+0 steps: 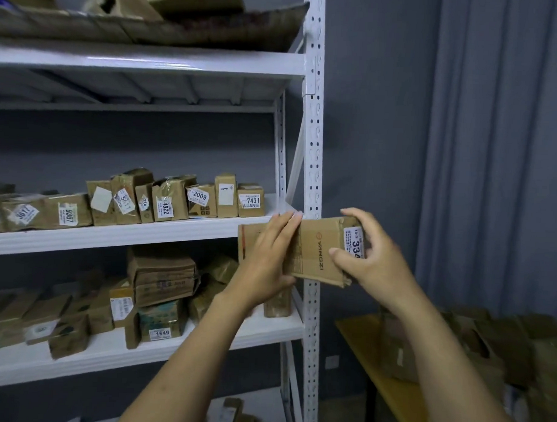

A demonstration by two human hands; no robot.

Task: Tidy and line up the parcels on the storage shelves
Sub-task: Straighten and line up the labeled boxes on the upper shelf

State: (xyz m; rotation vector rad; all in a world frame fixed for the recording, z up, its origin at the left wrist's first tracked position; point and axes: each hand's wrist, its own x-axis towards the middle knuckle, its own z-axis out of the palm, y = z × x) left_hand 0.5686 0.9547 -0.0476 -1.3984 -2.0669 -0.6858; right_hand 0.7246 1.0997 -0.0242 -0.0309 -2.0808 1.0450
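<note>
I hold a flat brown cardboard parcel (317, 250) in the air in front of the white shelf upright (314, 142), level with the middle shelf (112, 233). My left hand (266, 257) lies across its left part with straight fingers on the front and the thumb hidden behind it. My right hand (367, 251) grips its right end, thumb on the front beside a white number label (353, 242). A row of small labelled parcels (164, 197) stands along the middle shelf, ending at one marked 7431 (251, 199).
The lower shelf (139, 351) carries a loose jumble of boxes, one marked 1649 (161, 320). Flattened cardboard (151, 23) lies on the top shelf. At the right a yellow table (376, 362) holds a heap of parcels before a grey curtain (494, 139).
</note>
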